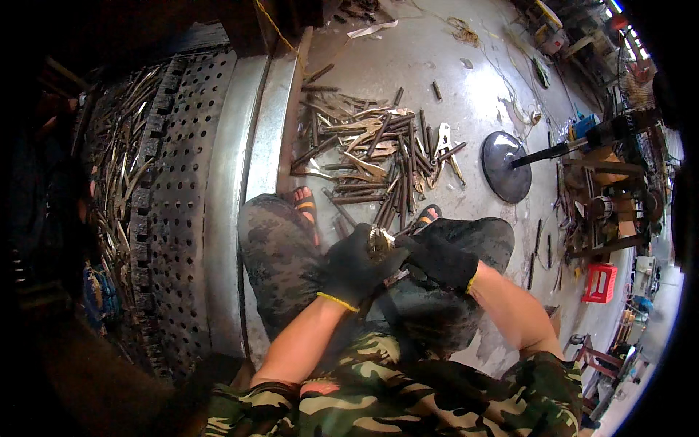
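Both hands wear black gloves with yellow cuffs and meet above my lap. My left hand (pixel 358 268) is closed around a shiny, brass-coloured metal piece (pixel 378 243) with a ribbed, curved edge. Its kind cannot be made out, as the glove covers much of it. My right hand (pixel 441 261) is closed at the right side of that piece, its fingertips by a bright metal end. What the right fingers hold is hidden. Beyond my feet lies a heap of metal pliers parts (pixel 362 135), mixed with dark rods (pixel 399 191). Locking pliers (pixel 443 140) lie at its right edge.
A perforated metal conveyor (pixel 178 197) with a steel side rail (pixel 237 175) runs along my left, with more metal pieces (pixel 120 182) beyond it. A round black stand base (pixel 502 171) is on the floor at right. Farther right are a workbench (pixel 608 175) and a red stool (pixel 599 282).
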The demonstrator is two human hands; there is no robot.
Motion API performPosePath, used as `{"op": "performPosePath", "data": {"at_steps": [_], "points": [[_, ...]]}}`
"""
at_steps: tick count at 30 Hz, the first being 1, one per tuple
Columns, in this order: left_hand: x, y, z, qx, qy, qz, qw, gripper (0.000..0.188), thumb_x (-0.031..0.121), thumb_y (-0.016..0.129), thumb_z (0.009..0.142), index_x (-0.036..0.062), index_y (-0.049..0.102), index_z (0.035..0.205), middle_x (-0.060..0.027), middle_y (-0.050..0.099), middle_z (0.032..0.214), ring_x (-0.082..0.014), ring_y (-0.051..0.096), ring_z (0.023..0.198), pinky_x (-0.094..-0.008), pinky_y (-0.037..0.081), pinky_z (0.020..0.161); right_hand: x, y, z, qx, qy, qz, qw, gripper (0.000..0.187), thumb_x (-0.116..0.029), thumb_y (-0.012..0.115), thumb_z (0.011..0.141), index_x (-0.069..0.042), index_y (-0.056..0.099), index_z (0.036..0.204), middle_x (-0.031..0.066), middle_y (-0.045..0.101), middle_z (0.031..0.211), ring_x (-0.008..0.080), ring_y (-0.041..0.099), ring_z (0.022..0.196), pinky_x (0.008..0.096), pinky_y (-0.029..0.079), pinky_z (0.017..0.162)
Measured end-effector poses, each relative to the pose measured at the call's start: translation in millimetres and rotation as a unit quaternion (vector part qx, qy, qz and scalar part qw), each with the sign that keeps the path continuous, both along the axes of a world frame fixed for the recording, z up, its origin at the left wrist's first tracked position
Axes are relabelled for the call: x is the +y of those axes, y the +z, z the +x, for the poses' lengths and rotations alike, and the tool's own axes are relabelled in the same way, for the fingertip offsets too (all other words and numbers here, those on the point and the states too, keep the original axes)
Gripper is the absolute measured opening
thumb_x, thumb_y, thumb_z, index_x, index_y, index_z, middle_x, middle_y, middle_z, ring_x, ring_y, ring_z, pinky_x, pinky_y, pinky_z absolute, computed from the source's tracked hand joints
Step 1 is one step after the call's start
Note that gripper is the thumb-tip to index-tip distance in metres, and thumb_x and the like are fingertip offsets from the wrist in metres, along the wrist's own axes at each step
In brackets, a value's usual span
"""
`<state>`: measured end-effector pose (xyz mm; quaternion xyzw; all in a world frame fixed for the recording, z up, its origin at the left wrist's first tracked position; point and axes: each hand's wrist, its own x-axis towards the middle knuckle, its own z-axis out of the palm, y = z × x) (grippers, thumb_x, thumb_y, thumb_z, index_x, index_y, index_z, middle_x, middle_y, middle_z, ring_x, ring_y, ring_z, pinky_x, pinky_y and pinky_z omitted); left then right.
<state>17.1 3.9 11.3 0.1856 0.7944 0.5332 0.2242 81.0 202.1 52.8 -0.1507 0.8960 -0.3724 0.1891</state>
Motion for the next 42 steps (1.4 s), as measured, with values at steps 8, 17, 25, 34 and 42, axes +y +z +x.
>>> {"op": "performPosePath", "data": {"at_steps": [8,17,25,34,42], "points": [[-1.2,-14.2,-1.4,-0.052,-0.026,0.05,0.997,0.051,0.045,0.076,0.073,0.0044,0.061,0.1,-0.0177,0.068,0.085,-0.0319,0.068,0.081,-0.0404,0.052,0.071,29.4,-9.6,-5.0,0.107,0.019,0.054,0.993,0.041,-0.007,0.062,0.079,-0.005,0.058,0.12,0.0159,0.065,0.102,0.0358,0.064,0.089,0.0413,0.05,0.079],[-10.2,13.0,-5.1,-0.137,-0.108,0.161,0.971,0.053,0.03,0.076,0.074,0.0001,0.059,0.114,-0.0105,0.069,0.092,-0.0154,0.064,0.084,-0.0331,0.051,0.076,36.4,15.5,-39.0,0.032,0.1,-0.086,0.991,0.038,-0.033,0.053,0.099,0.0,0.065,0.087,0.0135,0.066,0.083,0.0167,0.058,0.073,0.0346,0.047,0.07],[-9.6,14.9,-8.8,-0.122,-0.172,0.141,0.967,0.052,0.025,0.076,0.073,-0.0002,0.058,0.114,-0.0096,0.068,0.092,-0.0135,0.061,0.081,-0.0324,0.05,0.074,52.6,16.3,-63.8,0.103,0.285,-0.06,0.951,0.028,-0.029,0.057,0.096,-0.003,0.069,0.095,0.0094,0.069,0.083,0.0131,0.06,0.077,0.0336,0.048,0.07],[-2.4,2.9,-5.9,-0.088,-0.063,0.165,0.98,0.045,0.032,0.073,0.077,0.0005,0.06,0.106,-0.0129,0.069,0.087,-0.0186,0.064,0.078,-0.034,0.05,0.071,19.9,11.7,-34.8,-0.016,-0.003,-0.052,0.998,0.025,-0.026,0.058,0.095,-0.002,0.065,0.092,0.0131,0.064,0.077,0.0255,0.062,0.068,0.0367,0.048,0.066],[-0.1,-11.3,0.0,-0.104,-0.022,0.173,0.979,0.042,0.034,0.074,0.075,0.0018,0.06,0.098,-0.0119,0.066,0.08,-0.0204,0.064,0.072,-0.0355,0.05,0.066,10.6,-15.3,-13.2,0.097,-0.008,-0.049,0.994,0.017,-0.015,0.059,0.088,-0.007,0.061,0.102,0.0119,0.057,0.081,0.0307,0.057,0.074,0.0411,0.037,0.077]]}}
